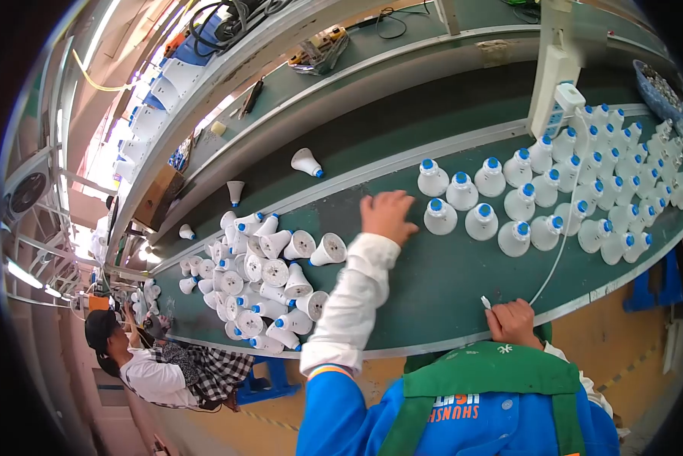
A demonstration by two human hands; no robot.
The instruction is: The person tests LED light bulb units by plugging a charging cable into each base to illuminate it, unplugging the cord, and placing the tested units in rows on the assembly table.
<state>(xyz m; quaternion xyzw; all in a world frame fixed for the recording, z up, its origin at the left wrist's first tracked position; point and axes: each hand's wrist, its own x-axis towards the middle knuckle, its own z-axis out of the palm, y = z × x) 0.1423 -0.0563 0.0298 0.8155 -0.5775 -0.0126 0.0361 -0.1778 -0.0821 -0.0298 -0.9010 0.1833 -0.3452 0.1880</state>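
Left hand: the person's left hand (387, 216) is above the bench, palm down, fingers parted and slightly bent, holding nothing visible; contact with the surface cannot be told.
Right hand: the person's right hand (513, 323) is at the near bench edge, fingers curled closed on a thin white cable (560, 254), its small connector poking out.
Heap: white cone-shaped lamp housings with blue caps (275, 272) lie jumbled left of the left hand, many on their sides.
Standing rows: more blue-capped white housings (490, 179) stand upright, caps up, right of the left hand.
Obstruction: the cable passes among the standing rows; a pale metal rail (357, 180) borders the bench's far side.
Strays: three loose white housings (306, 162) lie beyond the rail.
Bench: long green work surface (417, 304).
Far right: blue basin (643, 90) containing small parts.
Left end: a seated co-worker (155, 372) in a dark cap.
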